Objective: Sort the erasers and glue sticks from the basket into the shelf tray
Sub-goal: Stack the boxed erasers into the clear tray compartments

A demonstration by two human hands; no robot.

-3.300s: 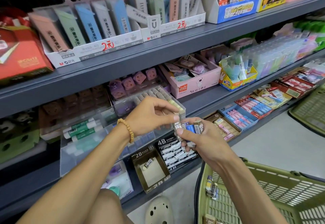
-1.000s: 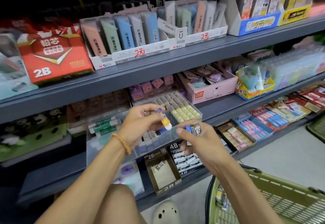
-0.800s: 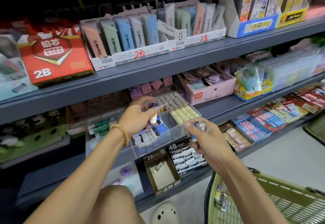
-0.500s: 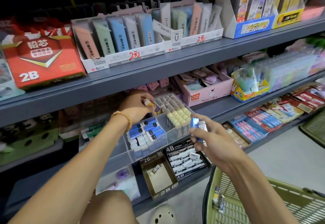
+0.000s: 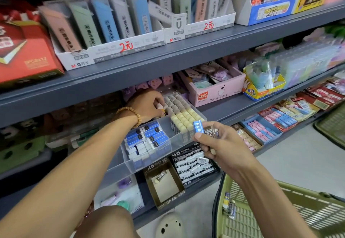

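The left hand [image 5: 147,105], with a wooden bead bracelet [image 5: 133,114] at the wrist, has reached from the front of the clear plastic compartment tray [image 5: 149,160] to its back edge under the grey metal shelf [image 5: 168,64], and its fingers are curled round the small white glue stick with a yellow band [image 5: 161,107], whose end shows between thumb and forefinger. A second ago that stick was held up in front of the tray; now it is low at the rear of the tray, beside the rows of grey and cream erasers [image 5: 182,113], so I judge the placing is nearly done and only the release remains, though whether the stick already touches the tray floor cannot be told. The right hand [image 5: 220,144] hovers in front of the tray and pinches 2 small erasers, a blue-sleeved one [image 5: 198,126] and a brown one marked 2B [image 5: 211,132], with more perhaps hidden in the palm. Those likely go next, the blue one probably to the compartment of blue-sleeved erasers [image 5: 147,138] just behind the left forearm. Below right, the green plastic basket [image 5: 280,217] holds at least 2 small packs [image 5: 229,205] against its near wall, so sorting is not finished.
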